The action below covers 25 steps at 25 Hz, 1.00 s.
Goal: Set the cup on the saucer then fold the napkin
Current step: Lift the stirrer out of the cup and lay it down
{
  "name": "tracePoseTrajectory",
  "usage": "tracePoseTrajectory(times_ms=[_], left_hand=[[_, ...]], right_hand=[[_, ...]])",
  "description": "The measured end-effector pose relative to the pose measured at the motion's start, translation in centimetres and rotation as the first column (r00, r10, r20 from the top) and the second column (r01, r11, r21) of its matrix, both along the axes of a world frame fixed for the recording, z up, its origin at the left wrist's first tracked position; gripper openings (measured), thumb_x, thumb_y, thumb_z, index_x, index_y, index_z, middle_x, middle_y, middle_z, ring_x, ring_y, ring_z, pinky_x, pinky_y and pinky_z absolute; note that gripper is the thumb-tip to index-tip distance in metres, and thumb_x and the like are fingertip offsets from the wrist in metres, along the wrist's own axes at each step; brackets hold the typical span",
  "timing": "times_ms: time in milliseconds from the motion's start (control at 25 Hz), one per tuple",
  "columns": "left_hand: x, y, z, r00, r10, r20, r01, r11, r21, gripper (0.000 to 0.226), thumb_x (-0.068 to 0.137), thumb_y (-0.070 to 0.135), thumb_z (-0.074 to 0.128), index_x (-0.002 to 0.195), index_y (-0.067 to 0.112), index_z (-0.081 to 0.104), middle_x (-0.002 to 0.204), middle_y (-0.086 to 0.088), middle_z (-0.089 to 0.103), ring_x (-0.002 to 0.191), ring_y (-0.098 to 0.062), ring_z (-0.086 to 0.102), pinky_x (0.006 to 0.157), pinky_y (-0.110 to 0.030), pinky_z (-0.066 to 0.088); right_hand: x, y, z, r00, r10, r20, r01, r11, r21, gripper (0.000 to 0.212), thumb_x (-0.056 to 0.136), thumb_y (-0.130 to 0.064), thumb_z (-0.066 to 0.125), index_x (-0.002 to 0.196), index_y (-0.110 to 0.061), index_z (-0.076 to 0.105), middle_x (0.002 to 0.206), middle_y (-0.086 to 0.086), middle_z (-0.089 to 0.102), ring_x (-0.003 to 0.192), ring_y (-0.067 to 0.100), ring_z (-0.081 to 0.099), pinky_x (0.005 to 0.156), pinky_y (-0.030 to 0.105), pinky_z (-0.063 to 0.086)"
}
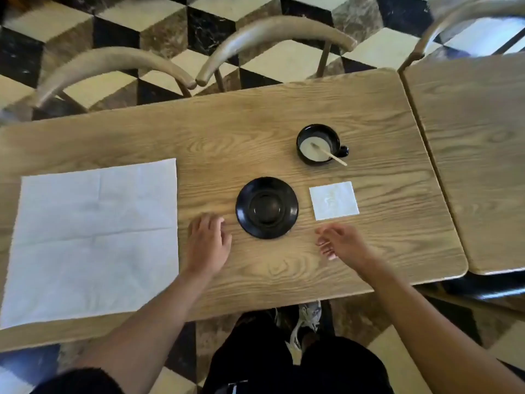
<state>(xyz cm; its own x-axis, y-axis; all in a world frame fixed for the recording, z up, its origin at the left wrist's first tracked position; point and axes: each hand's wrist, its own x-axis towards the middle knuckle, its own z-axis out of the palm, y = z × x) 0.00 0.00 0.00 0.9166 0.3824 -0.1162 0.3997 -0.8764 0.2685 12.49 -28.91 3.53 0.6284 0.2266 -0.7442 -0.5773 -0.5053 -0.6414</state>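
**Cup still off its saucer, both hands empty**

Nearest the person, the left hand point(208, 245) lies palm-down on the table point(255, 132), fingers loosely spread, just beside the black saucer point(267, 207). The right hand point(339, 242) hovers on the saucer's other side, fingers loosely curled and holding nothing. The large unfolded napkin point(93, 240) lies flat at the left, well apart from the crockery; a small folded napkin point(334, 200) sits just right of the saucer. Farther back stands the black cup point(319, 144), upright, with pale liquid and a wooden stirrer point(332, 156) leaning over its rim beside the handle. The step in hand looks to be fetching the cup: the right hand is best placed, taking the handle, keeping the cup level so nothing spills, and lowering it into the saucer's central well while the left steadies the saucer
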Motion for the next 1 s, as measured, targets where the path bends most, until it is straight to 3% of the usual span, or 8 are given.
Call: tracePoseTrajectory(times_ms=[120, 280, 440, 600, 1000], left_hand=[[3.9, 2.3, -2.2, 0.998, -0.038, 0.058, 0.034, 0.997, 0.065, 0.048, 0.092, 0.015, 0.061, 0.137, 0.001, 0.054, 0.148, -0.024, 0.05, 0.142, -0.045, 0.041, 0.12, -0.055, 0.03], [7.2, 3.2, -4.6, 0.994, -0.082, 0.071, 0.079, 0.996, 0.052, 0.06, 0.101, 0.024, 0.048, 0.155, 0.002, 0.037, 0.166, -0.021, 0.027, 0.156, -0.039, 0.021, 0.127, -0.053, 0.016], [7.6, 3.8, -6.2, 0.991, -0.083, 0.1, 0.074, 0.994, 0.086, 0.063, 0.102, 0.035, 0.04, 0.157, 0.004, 0.035, 0.167, -0.019, 0.026, 0.157, -0.036, 0.02, 0.126, -0.057, 0.017], [7.4, 4.0, -7.0, 0.989, -0.075, 0.131, 0.061, 0.993, 0.106, 0.062, 0.101, 0.038, 0.038, 0.155, 0.007, 0.039, 0.167, -0.016, 0.029, 0.157, -0.033, 0.021, 0.126, -0.056, 0.017], [7.7, 4.3, -7.5, 0.985, -0.074, 0.153, 0.057, 0.992, 0.112, 0.064, 0.099, 0.041, 0.037, 0.155, 0.011, 0.04, 0.168, -0.012, 0.028, 0.157, -0.031, 0.02, 0.127, -0.055, 0.014]], right_hand=[[4.4, 0.3, -0.1, 0.942, -0.305, 0.136, 0.307, 0.952, 0.012, 0.027, 0.1, -0.034, 0.055, 0.093, -0.017, 0.074, 0.072, 0.001, 0.074, 0.053, 0.011, 0.065, 0.045, 0.019, 0.046], [8.7, 0.0, 0.3, 0.853, -0.461, 0.245, 0.471, 0.882, 0.02, 0.038, 0.094, -0.052, 0.055, 0.089, -0.019, 0.074, 0.07, -0.002, 0.074, 0.056, 0.012, 0.065, 0.051, 0.026, 0.046], [11.2, 0.7, 0.7, 0.858, -0.425, 0.289, 0.446, 0.895, -0.008, 0.044, 0.08, -0.058, 0.061, 0.077, -0.018, 0.077, 0.068, 0.0, 0.073, 0.053, 0.012, 0.062, 0.05, 0.028, 0.045], [12.2, 1.1, 0.6, 0.868, -0.369, 0.332, 0.415, 0.907, -0.076, 0.026, 0.071, -0.051, 0.066, 0.071, -0.027, 0.078, 0.063, -0.004, 0.07, 0.049, 0.008, 0.057, 0.054, 0.029, 0.044], [12.8, 1.1, -0.8, 0.886, -0.321, 0.336, 0.36, 0.931, -0.059, 0.028, 0.069, -0.041, 0.07, 0.073, -0.013, 0.073, 0.062, 0.002, 0.063, 0.056, 0.016, 0.049, 0.062, 0.038, 0.04]])
